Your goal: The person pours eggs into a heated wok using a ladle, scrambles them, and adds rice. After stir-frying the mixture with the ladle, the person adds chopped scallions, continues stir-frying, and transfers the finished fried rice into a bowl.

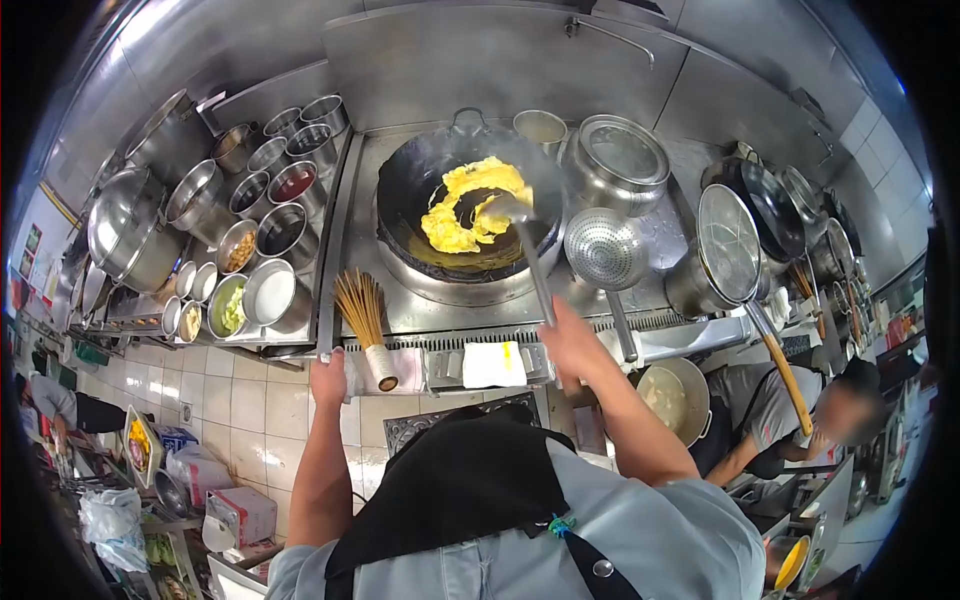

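My right hand (572,342) is closed round the long handle of a metal ladle (508,209). The ladle's bowl rests against yellow cooked egg (470,180), spread in a broken ring inside a large black wok (410,170). At the stove's front left edge, my left hand (328,378) is closed at the lower end of a flat metal handle (327,325); where its upper part leads is unclear. Right of that hand stands a bamboo brush (362,310) with a wrapped grip. A perforated strainer (606,248) lies right of the wok.
Metal containers of ingredients (270,293) crowd the left side. A lidded pot (625,165) and a mesh skimmer (728,240) are on the right. A folded cloth (493,365) lies at the front edge. Another person (780,405) is at the lower right.
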A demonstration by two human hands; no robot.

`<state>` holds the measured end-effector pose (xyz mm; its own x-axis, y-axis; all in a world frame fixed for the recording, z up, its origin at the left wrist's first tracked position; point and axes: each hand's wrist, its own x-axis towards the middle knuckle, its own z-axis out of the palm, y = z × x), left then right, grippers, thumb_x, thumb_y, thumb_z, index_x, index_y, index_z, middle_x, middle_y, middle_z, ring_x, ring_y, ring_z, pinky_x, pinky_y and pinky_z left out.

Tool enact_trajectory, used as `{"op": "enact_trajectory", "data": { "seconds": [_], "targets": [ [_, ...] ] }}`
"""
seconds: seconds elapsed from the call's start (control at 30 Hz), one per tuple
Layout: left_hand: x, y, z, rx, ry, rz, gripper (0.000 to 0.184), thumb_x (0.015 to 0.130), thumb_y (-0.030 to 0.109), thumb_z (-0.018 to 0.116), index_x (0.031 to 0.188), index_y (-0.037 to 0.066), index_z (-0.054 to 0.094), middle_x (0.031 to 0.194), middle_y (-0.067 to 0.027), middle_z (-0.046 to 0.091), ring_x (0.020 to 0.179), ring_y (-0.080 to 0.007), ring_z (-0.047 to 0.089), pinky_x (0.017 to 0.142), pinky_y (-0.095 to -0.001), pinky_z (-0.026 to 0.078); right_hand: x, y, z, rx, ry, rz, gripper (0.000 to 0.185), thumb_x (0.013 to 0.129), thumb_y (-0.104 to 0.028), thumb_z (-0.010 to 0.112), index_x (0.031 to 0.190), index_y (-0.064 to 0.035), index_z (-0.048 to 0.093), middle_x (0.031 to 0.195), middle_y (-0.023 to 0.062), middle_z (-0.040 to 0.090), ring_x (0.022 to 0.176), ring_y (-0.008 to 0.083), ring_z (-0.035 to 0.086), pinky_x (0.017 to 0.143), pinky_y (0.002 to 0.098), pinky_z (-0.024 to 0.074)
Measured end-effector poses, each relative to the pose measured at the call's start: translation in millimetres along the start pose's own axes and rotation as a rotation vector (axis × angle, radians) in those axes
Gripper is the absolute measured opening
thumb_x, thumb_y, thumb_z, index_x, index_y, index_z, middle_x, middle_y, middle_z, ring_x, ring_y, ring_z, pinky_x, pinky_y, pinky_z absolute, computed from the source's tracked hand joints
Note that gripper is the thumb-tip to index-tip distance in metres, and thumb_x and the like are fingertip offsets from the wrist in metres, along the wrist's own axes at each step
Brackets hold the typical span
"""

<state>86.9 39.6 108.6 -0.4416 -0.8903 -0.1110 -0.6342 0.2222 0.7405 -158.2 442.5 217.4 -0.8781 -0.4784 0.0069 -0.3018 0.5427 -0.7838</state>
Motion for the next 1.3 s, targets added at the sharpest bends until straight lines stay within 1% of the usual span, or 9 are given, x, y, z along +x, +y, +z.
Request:
{"op": "enact_trajectory", "data": {
  "seconds": [0.1, 0.2, 0.43, 0.5, 0.63, 0.8, 0.9, 1.07, 1.3],
  "targets": [
    [0, 0, -2, -0.001, -0.025, -0.032, 0.054, 0.094, 0.046, 0.062, 0.117, -0.003, 0.066, 0.096, -0.0241, 0.073, 0.095, -0.0409, 0.069, 0.088, -0.0466, 0.051, -28, -87, -52, 0.289, -0.415, 0.350, 0.047, 0.096, -0.017, 0.060, 0.142, -0.0072, 0.052, 0.072, 0.0015, 0.053, 0.053, 0.0112, 0.053, 0.042, 0.0303, 0.0459],
    [6, -3, 4, 0.000, -0.013, -0.016, 0.055, 0.094, 0.046, 0.062, 0.118, -0.003, 0.067, 0.101, -0.0241, 0.073, 0.099, -0.0404, 0.069, 0.090, -0.0460, 0.050, 47, -58, -27, 0.399, -0.531, 0.201, 0.038, 0.097, -0.019, 0.059, 0.132, -0.0060, 0.055, 0.072, 0.0020, 0.052, 0.054, 0.0130, 0.051, 0.043, 0.0324, 0.0443],
    [-5, 6, -1, 0.006, -0.009, -0.031, 0.055, 0.095, 0.047, 0.062, 0.116, -0.003, 0.067, 0.096, -0.0223, 0.073, 0.094, -0.0403, 0.070, 0.087, -0.0467, 0.051, 45, -41, -5, -0.054, -0.139, 0.150, 0.040, 0.096, -0.018, 0.060, 0.132, -0.0006, 0.053, 0.089, 0.0172, 0.069, 0.064, 0.0282, 0.066, 0.054, 0.0449, 0.0547],
    [-3, 11, -2, 0.010, 0.004, -0.047, 0.055, 0.095, 0.047, 0.062, 0.114, -0.005, 0.067, 0.093, -0.0220, 0.073, 0.092, -0.0383, 0.070, 0.086, -0.0460, 0.050, -13, -32, -11, 0.031, -0.133, 0.065, 0.045, 0.096, -0.018, 0.060, 0.138, -0.0026, 0.052, 0.081, 0.0125, 0.065, 0.057, 0.0226, 0.061, 0.048, 0.0408, 0.0519],
    [-5, 5, -3, 0.000, -0.013, -0.028, 0.056, 0.095, 0.047, 0.062, 0.112, -0.006, 0.066, 0.092, -0.0224, 0.072, 0.091, -0.0387, 0.069, 0.086, -0.0467, 0.050, -5, -61, -39, 0.451, -0.425, 0.299, 0.043, 0.098, -0.019, 0.061, 0.139, -0.0083, 0.055, 0.072, 0.0004, 0.053, 0.051, 0.0107, 0.051, 0.039, 0.0316, 0.0432],
    [11, -19, 6, 0.027, 0.021, 0.002, 0.058, 0.096, 0.050, 0.062, 0.113, -0.005, 0.065, 0.098, -0.0244, 0.072, 0.095, -0.0421, 0.069, 0.088, -0.0485, 0.050, 74, -41, -11, 0.469, -0.181, 0.294, 0.044, 0.098, -0.019, 0.059, 0.140, -0.0084, 0.051, 0.075, 0.0013, 0.055, 0.053, 0.0138, 0.053, 0.045, 0.0336, 0.0495],
    [8, -15, 8, 0.046, 0.029, -0.014, 0.059, 0.095, 0.051, 0.062, 0.114, -0.005, 0.066, 0.101, -0.0260, 0.072, 0.098, -0.0429, 0.069, 0.089, -0.0485, 0.050, 25, -49, -24, 0.113, -0.150, 0.209, 0.053, 0.097, -0.017, 0.059, 0.146, -0.0030, 0.044, 0.074, 0.0043, 0.056, 0.058, 0.0138, 0.058, 0.042, 0.0339, 0.0469],
    [7, -13, 6, 0.032, 0.001, -0.034, 0.060, 0.095, 0.051, 0.062, 0.115, -0.005, 0.066, 0.100, -0.0264, 0.072, 0.098, -0.0434, 0.069, 0.089, -0.0486, 0.050, -34, -78, -64, 0.447, -0.458, 0.340, 0.044, 0.098, -0.018, 0.059, 0.140, -0.0071, 0.053, 0.069, 0.0012, 0.053, 0.052, 0.0117, 0.052, 0.043, 0.0331, 0.0478],
    [5, -14, 4, -0.009, -0.011, -0.007, 0.057, 0.096, 0.049, 0.061, 0.115, -0.005, 0.066, 0.097, -0.0244, 0.072, 0.095, -0.0416, 0.069, 0.088, -0.0481, 0.051, 76, -34, -2, 0.417, -0.266, 0.217, 0.045, 0.099, -0.021, 0.059, 0.141, -0.0075, 0.051, 0.074, 0.0013, 0.056, 0.054, 0.0129, 0.053, 0.043, 0.0343, 0.0477]
  ]
}}
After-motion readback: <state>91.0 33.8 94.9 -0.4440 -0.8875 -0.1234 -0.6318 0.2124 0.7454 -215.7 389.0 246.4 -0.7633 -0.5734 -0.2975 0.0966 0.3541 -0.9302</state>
